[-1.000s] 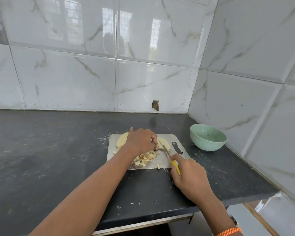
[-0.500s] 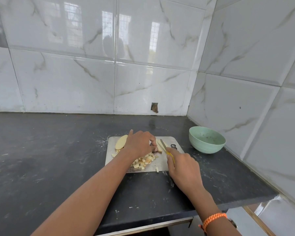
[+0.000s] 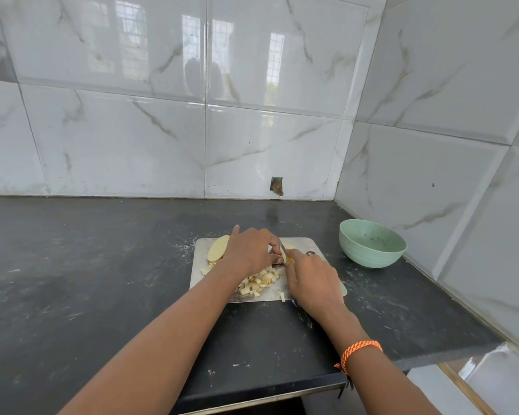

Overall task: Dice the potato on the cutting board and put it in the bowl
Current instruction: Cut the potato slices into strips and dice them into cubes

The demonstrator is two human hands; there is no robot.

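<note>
Head view: dicing under way — left hand (image 3: 249, 250) curled onto a potato piece (image 3: 288, 245) near the cutting board's (image 3: 304, 244) far edge, right hand (image 3: 310, 277) gripping the knife (image 3: 286, 255). Diced cubes (image 3: 259, 281) lie mid-board; bowl (image 3: 372, 243) sits beyond its right edge. Next — a steady downward cut.

The left hand (image 3: 250, 250) covers whatever potato piece lies under its curled fingers, the right hand (image 3: 312, 280) hides most of the knife (image 3: 286, 253) and the cutting board's (image 3: 200, 265) near right corner, and the bench (image 3: 72, 280) runs off the left edge.
</note>
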